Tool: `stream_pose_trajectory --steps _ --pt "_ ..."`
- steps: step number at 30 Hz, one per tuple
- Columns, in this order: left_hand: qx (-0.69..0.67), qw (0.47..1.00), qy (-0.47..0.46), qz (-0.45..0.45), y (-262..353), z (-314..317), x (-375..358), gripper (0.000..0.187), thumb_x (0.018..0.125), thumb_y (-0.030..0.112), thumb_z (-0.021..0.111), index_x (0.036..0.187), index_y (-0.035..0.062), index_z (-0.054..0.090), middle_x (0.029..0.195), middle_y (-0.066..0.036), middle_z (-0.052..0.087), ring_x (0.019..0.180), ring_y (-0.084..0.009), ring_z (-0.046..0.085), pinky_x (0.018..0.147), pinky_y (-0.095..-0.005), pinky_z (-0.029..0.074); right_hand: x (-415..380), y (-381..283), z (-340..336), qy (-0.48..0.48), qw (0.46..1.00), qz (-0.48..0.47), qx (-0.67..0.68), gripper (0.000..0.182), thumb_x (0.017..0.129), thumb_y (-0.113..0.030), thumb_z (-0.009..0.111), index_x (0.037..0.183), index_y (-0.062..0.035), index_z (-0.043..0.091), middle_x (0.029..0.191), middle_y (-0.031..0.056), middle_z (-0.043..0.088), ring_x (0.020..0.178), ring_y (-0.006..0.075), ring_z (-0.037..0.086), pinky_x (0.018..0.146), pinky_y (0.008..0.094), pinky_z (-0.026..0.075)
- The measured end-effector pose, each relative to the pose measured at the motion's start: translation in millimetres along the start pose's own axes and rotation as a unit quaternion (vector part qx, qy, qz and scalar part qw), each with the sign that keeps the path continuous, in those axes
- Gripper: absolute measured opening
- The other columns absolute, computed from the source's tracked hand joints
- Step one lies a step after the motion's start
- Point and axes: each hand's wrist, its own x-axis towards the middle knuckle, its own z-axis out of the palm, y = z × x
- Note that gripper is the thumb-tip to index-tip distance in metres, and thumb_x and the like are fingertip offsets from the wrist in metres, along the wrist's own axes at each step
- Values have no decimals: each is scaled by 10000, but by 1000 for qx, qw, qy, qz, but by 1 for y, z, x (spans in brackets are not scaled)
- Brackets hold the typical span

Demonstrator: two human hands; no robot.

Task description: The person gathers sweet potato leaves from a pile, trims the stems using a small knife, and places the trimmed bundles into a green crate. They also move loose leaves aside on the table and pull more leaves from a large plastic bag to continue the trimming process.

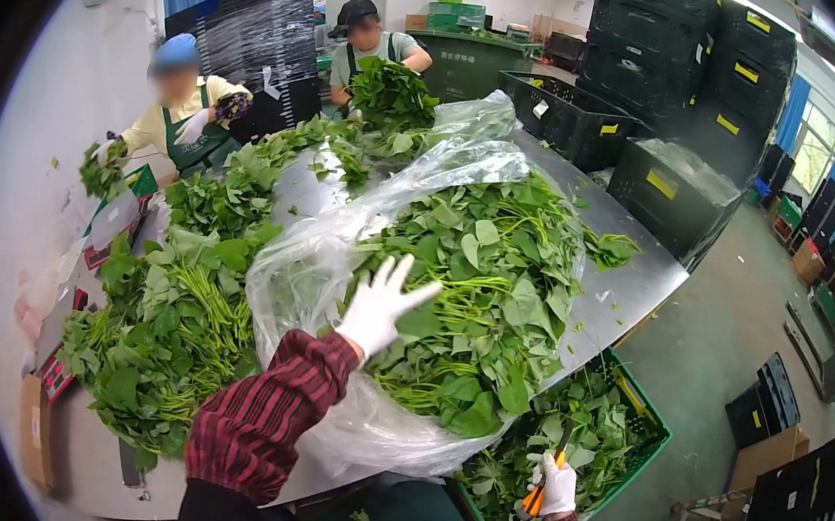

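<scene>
My left hand (383,305), in a white glove, is spread with fingers apart over the left side of a big heap of leafy green stems (475,286). The heap lies on a clear plastic sheet (296,274) on the metal table. Low on the right, my right hand (557,487), also gloved, is closed around an orange-handled cutter (533,500) whose narrow dark blade points up. That hand is over a green crate (660,440) holding loose leaves (593,418).
More leafy bunches (169,337) cover the table's left side. Across it, one person (190,118) holds a bunch near a scale, and another (377,56) handles greens. Black crates (649,52) are stacked at the back right; the metal table edge (661,284) runs along the right.
</scene>
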Motion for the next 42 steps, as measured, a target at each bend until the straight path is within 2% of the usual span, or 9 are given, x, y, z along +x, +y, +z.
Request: stream_pose_trajectory --steps 5,9,12,14,18,22,26,38,42 --pt "-96 991 86 -40 -55 35 33 507 722 11 573 1206 163 567 1224 -132 559 1142 -297 513 916 -375 441 -2 6 -24 61 998 7 -31 177 921 -194 540 864 -27 519 575 11 477 452 102 455 406 250 425" --pt "-170 979 104 -47 -60 -3 53 309 740 35 539 997 135 677 983 -97 658 950 -281 610 833 -342 473 -3 1 -24 44 999 13 -24 173 916 -198 548 873 -34 515 580 9 480 459 102 463 408 248 431" --pt "-159 982 98 -35 -49 -57 43 318 725 42 542 993 147 678 976 -84 662 921 -278 613 806 -346 477 -1 5 -23 53 998 15 -30 187 921 -198 536 889 -14 554 588 7 486 464 99 464 406 244 428" --pt "-131 971 201 15 -36 -81 23 318 714 43 538 986 129 678 967 -83 667 914 -270 617 790 -355 478 -1 4 -19 49 998 28 -25 206 924 -193 529 903 4 587 594 4 492 466 93 463 405 242 424" --pt "36 971 233 45 -4 -67 -41 485 654 7 580 1129 102 602 1121 -136 590 1061 -336 538 925 -424 413 5 12 -14 12 999 21 -36 188 929 -183 514 915 -5 573 591 2 484 469 93 454 424 248 422" --pt "-80 997 -4 -10 12 40 -129 709 654 5 595 1328 170 450 1363 -157 403 1238 -389 377 1034 -481 309 4 12 -3 -8 999 24 -38 221 934 -190 512 930 9 608 592 -19 472 477 68 445 421 232 406" --pt "-103 994 -3 -45 24 20 -148 638 673 69 637 1286 190 511 1393 -154 375 1270 -398 337 1028 -505 292 2 5 -2 -10 998 7 -68 183 918 -177 540 934 -6 605 619 -17 486 481 63 448 406 218 402" --pt "-178 969 130 -109 50 5 -169 477 731 189 678 1188 98 575 1274 -122 507 1163 -294 463 941 -439 378 -20 -33 47 3 976 -159 -150 191 870 -101 609 1048 -33 613 669 -47 521 485 26 401 439 183 332" --pt "-119 976 116 -143 68 3 -139 521 716 252 696 1200 109 571 1017 -74 579 933 -246 515 799 -373 381 -46 -45 85 -52 976 -139 -159 181 842 -112 653 999 -22 662 717 -53 559 547 13 414 477 178 322"
